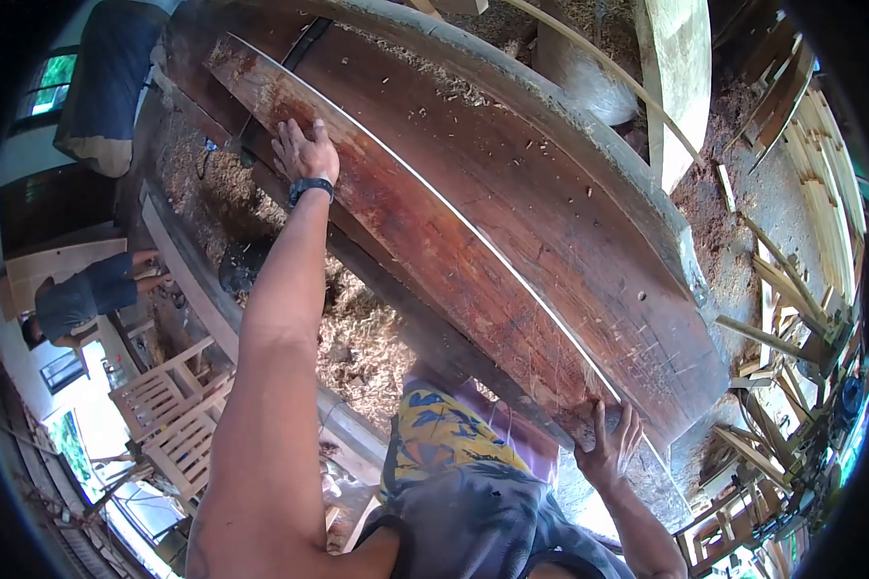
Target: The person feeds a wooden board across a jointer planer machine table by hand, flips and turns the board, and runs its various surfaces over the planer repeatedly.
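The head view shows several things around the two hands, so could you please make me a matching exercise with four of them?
Column one
1. Left hand
2. Right hand
3. Long, flat reddish-brown wooden plank
4. Pale slatted wooden frame

Column two
A. Bordered by a thin pale line along one long edge
B. At the lower left of the picture, beside the outstretched arm
C. Fingers spread, with a dark watch at the wrist
D. At the plank's lower-right end in the picture

Right pairs: 1-C, 2-D, 3-A, 4-B.
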Demonstrator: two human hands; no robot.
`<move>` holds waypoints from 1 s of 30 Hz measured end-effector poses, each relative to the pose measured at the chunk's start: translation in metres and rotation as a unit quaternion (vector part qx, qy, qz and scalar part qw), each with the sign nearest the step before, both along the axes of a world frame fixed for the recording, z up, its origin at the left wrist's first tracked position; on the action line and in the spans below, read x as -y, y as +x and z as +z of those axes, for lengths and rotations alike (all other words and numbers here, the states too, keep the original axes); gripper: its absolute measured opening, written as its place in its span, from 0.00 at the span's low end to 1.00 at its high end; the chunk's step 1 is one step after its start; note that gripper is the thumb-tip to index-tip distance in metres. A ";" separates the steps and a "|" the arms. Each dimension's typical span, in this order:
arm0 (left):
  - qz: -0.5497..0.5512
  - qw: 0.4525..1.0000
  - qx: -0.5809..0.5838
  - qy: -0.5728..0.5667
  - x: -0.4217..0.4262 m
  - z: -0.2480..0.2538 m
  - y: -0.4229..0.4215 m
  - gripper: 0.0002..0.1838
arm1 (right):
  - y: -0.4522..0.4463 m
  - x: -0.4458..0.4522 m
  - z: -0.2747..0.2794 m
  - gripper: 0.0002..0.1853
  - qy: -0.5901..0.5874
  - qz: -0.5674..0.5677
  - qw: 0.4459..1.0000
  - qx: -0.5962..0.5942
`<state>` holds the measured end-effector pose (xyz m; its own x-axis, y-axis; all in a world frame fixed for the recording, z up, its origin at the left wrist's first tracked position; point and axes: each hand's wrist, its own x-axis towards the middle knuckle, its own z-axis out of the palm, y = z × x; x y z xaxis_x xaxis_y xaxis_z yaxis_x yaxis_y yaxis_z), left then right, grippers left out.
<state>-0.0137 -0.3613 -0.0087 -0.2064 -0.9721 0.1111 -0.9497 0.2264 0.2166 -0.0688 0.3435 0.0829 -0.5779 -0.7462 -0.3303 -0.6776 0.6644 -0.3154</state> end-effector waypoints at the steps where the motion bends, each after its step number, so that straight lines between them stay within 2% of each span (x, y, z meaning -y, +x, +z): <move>1: 0.000 1.000 0.003 -0.002 0.005 0.001 0.001 0.40 | 0.000 0.006 0.000 0.54 -0.006 -0.001 1.000 0.003; 12: -0.010 0.999 0.018 -0.024 0.093 -0.006 0.005 0.38 | -0.006 0.084 -0.007 0.40 -0.036 0.061 0.997 0.018; 21: -0.037 0.997 -0.013 -0.064 0.222 -0.030 0.017 0.39 | 0.004 0.183 -0.022 0.41 -0.032 0.106 0.994 -0.008; 25: -0.047 0.998 0.006 -0.035 0.270 -0.014 0.013 0.44 | 0.011 0.240 -0.028 0.38 -0.054 0.134 0.989 -0.036; 26: -0.009 1.000 0.003 -0.015 0.281 -0.016 0.007 0.41 | 0.012 0.255 -0.030 0.38 -0.063 0.139 0.987 -0.045; 29: -0.050 0.993 0.016 -0.104 0.317 -0.004 0.005 0.36 | 0.018 0.301 -0.031 0.36 -0.070 0.138 0.987 -0.051; 30: -0.060 0.994 0.012 -0.088 0.321 0.010 0.003 0.33 | 0.020 0.316 -0.030 0.37 -0.062 0.138 0.987 -0.053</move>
<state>-0.0112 -0.6825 0.0010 -0.3250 -0.9059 0.2714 -0.9177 0.3714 0.1409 -0.0487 0.0271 0.0531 -0.3728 -0.9113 -0.1749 -0.8610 0.4100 -0.3011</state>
